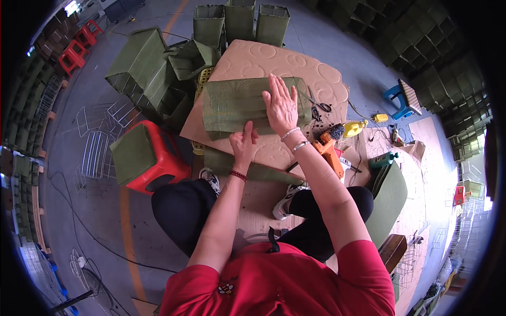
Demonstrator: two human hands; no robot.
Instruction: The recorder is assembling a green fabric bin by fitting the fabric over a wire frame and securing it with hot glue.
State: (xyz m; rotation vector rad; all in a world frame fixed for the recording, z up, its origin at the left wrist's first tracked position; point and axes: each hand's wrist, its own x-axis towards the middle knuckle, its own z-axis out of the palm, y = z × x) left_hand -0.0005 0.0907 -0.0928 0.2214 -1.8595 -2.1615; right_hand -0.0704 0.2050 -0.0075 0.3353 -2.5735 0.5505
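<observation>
While right hand [282, 108] lies flat on green bin [232, 102] | left hand [243, 143] curled, grip unclear | contents indiscernible

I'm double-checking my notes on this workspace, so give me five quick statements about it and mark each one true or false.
1. The right hand lies flat on the green piece. True.
2. The left hand is at the far edge of that piece. False: it is at the near edge.
3. The left wrist is bare. False: a dark red beaded bracelet circles it.
4. A green sheet rests on the red stool. True.
5. The orange tool lies left of both hands. False: it lies to their right.
</observation>
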